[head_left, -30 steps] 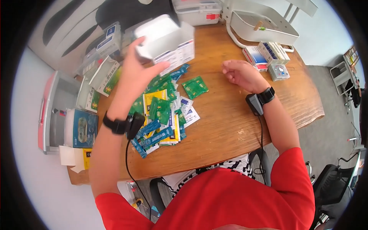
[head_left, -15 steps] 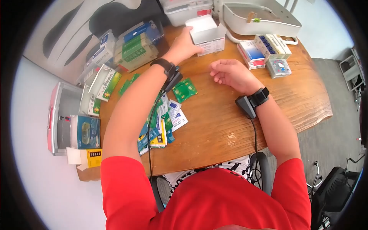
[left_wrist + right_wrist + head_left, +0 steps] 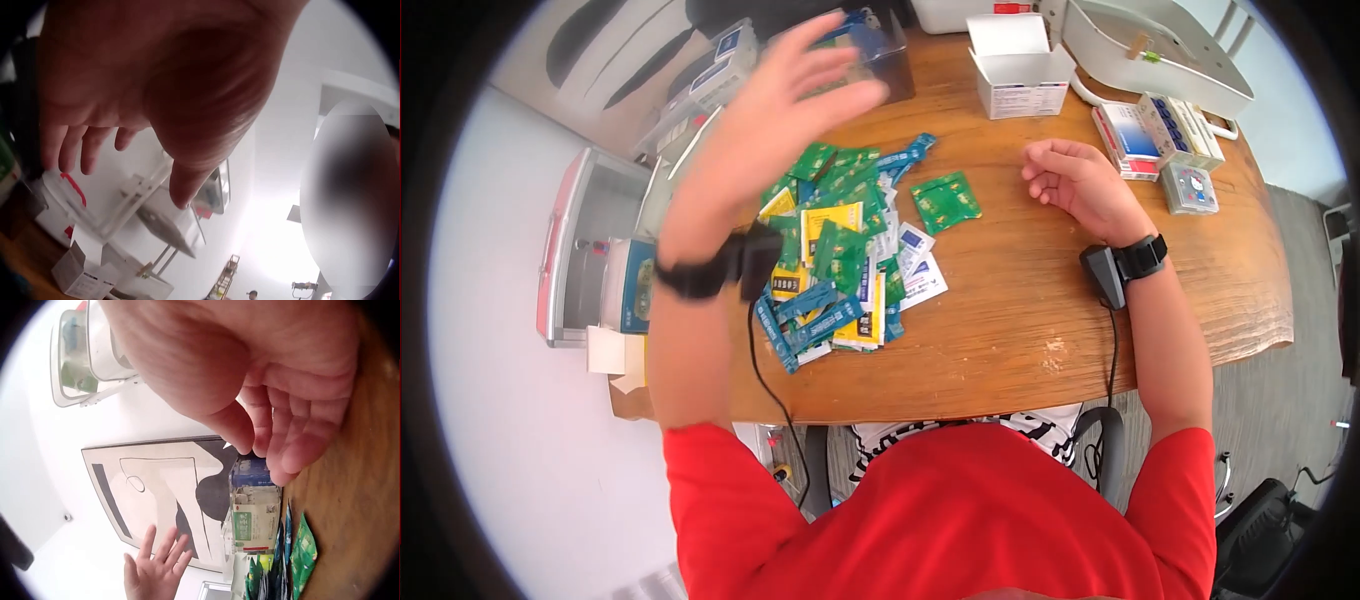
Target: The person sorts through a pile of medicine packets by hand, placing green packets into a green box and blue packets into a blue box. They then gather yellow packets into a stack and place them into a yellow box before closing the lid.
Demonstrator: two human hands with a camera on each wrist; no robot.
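My left hand, blurred in the head view, is raised over the left part of the table with its fingers spread and holds nothing. In the right wrist view its palm and straight fingers show against the wall. Below and beside it lies a heap of green, yellow, blue and white sachets. One green sachet lies apart to the right of the heap. My right hand rests at the table, fingers loosely curled around nothing. An open white carton stands at the back with its lid flap up.
Medicine boxes and a small clear case sit at the right, near a white frame with a tray. A clear bin stands at the back left. A silver-edged case lines the left edge.
My left hand carried the white carton to the right, set it down at the back and let go. It then swung back left over the sachets. My right hand stayed loosely curled at the table.
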